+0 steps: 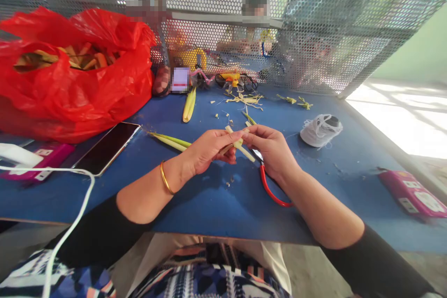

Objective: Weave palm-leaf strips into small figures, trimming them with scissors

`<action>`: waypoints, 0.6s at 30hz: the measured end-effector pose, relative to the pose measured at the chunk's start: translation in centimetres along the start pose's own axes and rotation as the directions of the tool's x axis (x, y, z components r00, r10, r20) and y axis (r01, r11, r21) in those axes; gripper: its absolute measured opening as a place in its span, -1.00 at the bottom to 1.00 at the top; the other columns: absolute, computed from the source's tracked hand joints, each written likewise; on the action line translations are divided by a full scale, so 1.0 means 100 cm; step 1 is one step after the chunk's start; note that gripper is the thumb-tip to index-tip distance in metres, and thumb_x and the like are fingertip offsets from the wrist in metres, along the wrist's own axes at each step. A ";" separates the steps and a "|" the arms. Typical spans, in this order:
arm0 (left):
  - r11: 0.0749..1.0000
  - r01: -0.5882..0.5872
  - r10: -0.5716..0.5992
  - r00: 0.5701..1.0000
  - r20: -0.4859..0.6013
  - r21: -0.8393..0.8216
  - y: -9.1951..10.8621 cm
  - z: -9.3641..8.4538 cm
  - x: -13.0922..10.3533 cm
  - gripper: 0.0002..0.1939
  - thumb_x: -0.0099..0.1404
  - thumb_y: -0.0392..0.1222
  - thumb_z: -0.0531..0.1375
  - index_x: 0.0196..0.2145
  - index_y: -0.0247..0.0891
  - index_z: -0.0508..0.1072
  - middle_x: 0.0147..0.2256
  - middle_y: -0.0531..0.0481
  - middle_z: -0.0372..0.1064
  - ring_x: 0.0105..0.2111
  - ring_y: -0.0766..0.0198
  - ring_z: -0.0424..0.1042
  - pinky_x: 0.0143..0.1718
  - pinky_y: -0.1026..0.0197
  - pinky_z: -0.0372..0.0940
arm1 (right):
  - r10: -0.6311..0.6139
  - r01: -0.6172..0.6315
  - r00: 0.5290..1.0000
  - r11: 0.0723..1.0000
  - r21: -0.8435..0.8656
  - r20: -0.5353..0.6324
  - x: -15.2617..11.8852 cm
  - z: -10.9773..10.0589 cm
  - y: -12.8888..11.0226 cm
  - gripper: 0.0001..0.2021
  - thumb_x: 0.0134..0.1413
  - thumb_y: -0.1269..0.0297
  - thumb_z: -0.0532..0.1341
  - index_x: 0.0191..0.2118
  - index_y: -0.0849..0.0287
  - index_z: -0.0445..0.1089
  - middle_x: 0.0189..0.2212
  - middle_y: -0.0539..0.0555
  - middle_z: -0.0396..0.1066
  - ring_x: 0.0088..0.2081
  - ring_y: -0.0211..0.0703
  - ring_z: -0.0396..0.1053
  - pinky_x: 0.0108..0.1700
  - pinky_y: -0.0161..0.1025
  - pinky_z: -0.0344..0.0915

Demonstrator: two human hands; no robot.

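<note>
Pinching a folded pale strip [247, 152] between thumb and fingers of both the left hand [213, 146] and the right hand [265, 144], fingertips close together, held above the middle of the blue table [209, 216]. Around the left wrist, a gold bangle [166, 178]. Just beside and partly under the right hand, red-handled scissors [267, 184], with blades mostly hidden. Near the left wrist, partly covered, long yellow-green husks [169, 141]. Farther off, one more husk [189, 106], below a lit screen [180, 79]. To the right of that, a heap of thin dry scraps [246, 99], with a yellow tool [230, 77] behind. Far right, two small knotted green pieces [296, 101]; nearer, a spool of white thread [316, 131]. At the right edge, a magenta packet [412, 191]. On the left, a dark phone [108, 149] lying flat, beside another magenta packet [52, 158] and a white cable [84, 195]. Behind these, a large red plastic bag [115, 98], open at the top, filled with yellowish and orange pieces [84, 57]. Along the far side, a perforated metal screen [310, 60], with people dimly visible through the holes.
</note>
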State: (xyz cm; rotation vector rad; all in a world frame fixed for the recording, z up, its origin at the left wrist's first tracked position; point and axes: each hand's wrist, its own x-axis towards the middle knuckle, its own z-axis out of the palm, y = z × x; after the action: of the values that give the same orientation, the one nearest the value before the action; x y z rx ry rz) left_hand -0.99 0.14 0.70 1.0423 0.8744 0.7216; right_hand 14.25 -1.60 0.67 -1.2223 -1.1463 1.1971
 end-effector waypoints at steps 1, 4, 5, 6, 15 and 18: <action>1.000 -0.004 0.004 1.000 -0.018 -0.003 -0.001 0.001 0.001 -0.67 0.00 0.00 0.40 -0.46 -0.33 0.47 -0.63 0.12 0.26 -0.61 0.41 0.28 -0.45 0.23 0.36 | -0.008 0.008 1.000 1.000 0.017 -0.013 -0.001 0.001 0.001 -0.84 -0.30 0.22 0.37 -0.54 0.17 0.44 -0.58 -0.06 0.37 -0.49 -0.32 0.21 -0.38 -0.28 0.16; 1.000 -0.029 0.029 0.999 -0.034 0.005 -0.006 0.003 0.002 -0.73 0.03 -0.07 0.39 -0.46 -0.33 0.49 -0.64 0.15 0.22 -0.62 0.44 0.23 -0.42 0.23 0.37 | -0.016 0.018 0.998 0.999 0.037 -0.058 -0.002 0.005 0.004 -0.85 -0.31 0.25 0.35 -0.60 0.17 0.39 -0.63 -0.07 0.32 -0.51 -0.32 0.19 -0.40 -0.29 0.15; 0.999 -0.037 0.038 0.999 -0.024 0.009 -0.008 0.003 0.003 -0.75 0.03 -0.08 0.38 -0.46 -0.33 0.50 -0.64 0.15 0.22 -0.62 0.44 0.23 -0.41 0.23 0.37 | -0.025 0.028 0.997 0.999 0.039 -0.080 -0.002 0.005 0.005 -0.85 -0.31 0.25 0.34 -0.61 0.17 0.38 -0.65 -0.08 0.30 -0.53 -0.33 0.17 -0.42 -0.29 0.13; 0.999 -0.045 0.045 0.999 -0.011 0.015 -0.009 0.003 0.003 -0.76 0.04 -0.09 0.38 -0.46 -0.33 0.51 -0.64 0.15 0.23 -0.61 0.44 0.23 -0.40 0.22 0.37 | -0.037 0.041 0.994 0.998 0.040 -0.107 -0.002 0.005 0.005 -0.84 -0.30 0.24 0.34 -0.62 0.16 0.37 -0.66 -0.09 0.27 -0.55 -0.34 0.14 -0.44 -0.29 0.11; 0.996 -0.023 0.024 1.000 -0.007 0.082 -0.009 0.003 0.002 -0.83 -0.01 -0.16 0.36 -0.50 -0.31 0.51 -0.59 0.12 0.26 -0.58 0.43 0.23 -0.36 0.18 0.38 | -0.146 0.131 0.987 0.976 -0.176 -0.069 0.005 -0.004 0.001 -0.84 -0.21 0.19 0.32 -0.47 0.17 0.47 -0.55 -0.05 0.38 -0.48 -0.30 0.23 -0.39 -0.27 0.16; 0.991 0.001 -0.003 1.000 0.014 0.131 -0.009 0.005 0.001 -0.81 -0.03 -0.13 0.36 -0.51 -0.31 0.51 -0.63 0.14 0.22 -0.58 0.42 0.20 -0.36 0.18 0.38 | -0.117 0.129 0.991 0.956 -0.264 0.061 0.004 -0.005 0.000 -0.79 -0.19 0.13 0.34 -0.46 0.18 0.49 -0.50 -0.01 0.44 -0.43 -0.25 0.31 -0.33 -0.25 0.21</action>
State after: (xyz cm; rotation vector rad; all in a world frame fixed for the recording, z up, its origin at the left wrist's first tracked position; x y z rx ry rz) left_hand -0.41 -0.30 -0.08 1.1612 0.9197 0.6608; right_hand 14.78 -1.19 0.64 -1.3088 -1.4320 1.0026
